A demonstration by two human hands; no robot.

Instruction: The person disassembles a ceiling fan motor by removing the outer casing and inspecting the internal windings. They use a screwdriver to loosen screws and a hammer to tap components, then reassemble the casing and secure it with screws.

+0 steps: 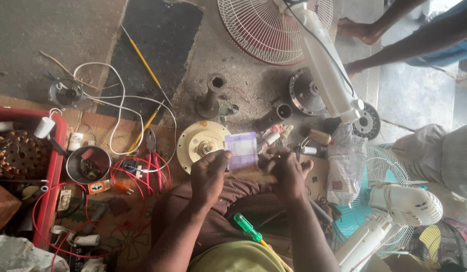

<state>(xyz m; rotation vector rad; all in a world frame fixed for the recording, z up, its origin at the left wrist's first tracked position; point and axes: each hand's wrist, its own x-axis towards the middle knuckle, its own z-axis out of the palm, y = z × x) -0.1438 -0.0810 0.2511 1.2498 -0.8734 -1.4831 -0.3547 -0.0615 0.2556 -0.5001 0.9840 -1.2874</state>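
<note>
My left hand (209, 174) pinches the lower edge of a pale purple paper note (242, 150) held flat above my lap. My right hand (288, 171) is closed just right of the note, fingers curled around something small that I cannot make out. Just beyond the note, a round cream motor cover (199, 143) lies on the ground. A green-handled screwdriver (248, 228) rests on my thigh, below both hands.
Red tray (59, 156) at left holds a copper-wound stator (17, 153) and parts; red and white wires, red pliers (153, 161), and a metal bowl (87, 163) lie beside it. Fan grille (266, 30), white fan stand (326, 65), plastic bag (346, 161) ahead. Another person's legs (394, 35) top right.
</note>
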